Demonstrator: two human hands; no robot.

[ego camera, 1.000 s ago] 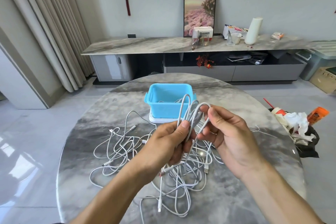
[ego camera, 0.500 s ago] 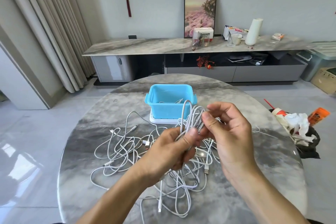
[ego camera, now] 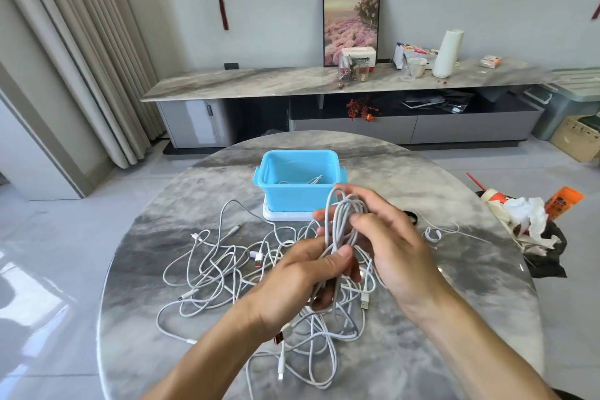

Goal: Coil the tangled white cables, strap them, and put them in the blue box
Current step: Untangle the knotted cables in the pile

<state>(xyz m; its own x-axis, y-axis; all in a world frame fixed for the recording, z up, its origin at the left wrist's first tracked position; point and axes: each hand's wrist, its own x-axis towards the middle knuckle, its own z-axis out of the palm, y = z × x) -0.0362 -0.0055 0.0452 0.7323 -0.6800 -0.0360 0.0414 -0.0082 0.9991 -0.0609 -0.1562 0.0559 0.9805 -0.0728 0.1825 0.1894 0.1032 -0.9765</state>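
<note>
Above the round marble table [ego camera: 162, 351], my left hand [ego camera: 302, 282] grips the lower part of a coiled white cable bundle [ego camera: 341, 224], thumb pressed across its strands. My right hand [ego camera: 393, 243] curls its fingers around the upper loops of the same bundle. A tangle of loose white cables [ego camera: 227, 269] spreads over the table beneath and left of my hands. The blue box [ego camera: 298, 182] stands open behind the hands on a white lid, with a cable lying inside it.
A white strap [ego camera: 433, 234] and thin cable lie on the table to the right. Beyond the table's right edge sits a black bag of rubbish [ego camera: 532, 230]. A long marble sideboard [ego camera: 292, 81] with clutter lines the far wall.
The bundle's loops have been drawn tighter. My right hand moved from pinching the top loop to wrapping around the coil, and both hands shifted slightly down.
</note>
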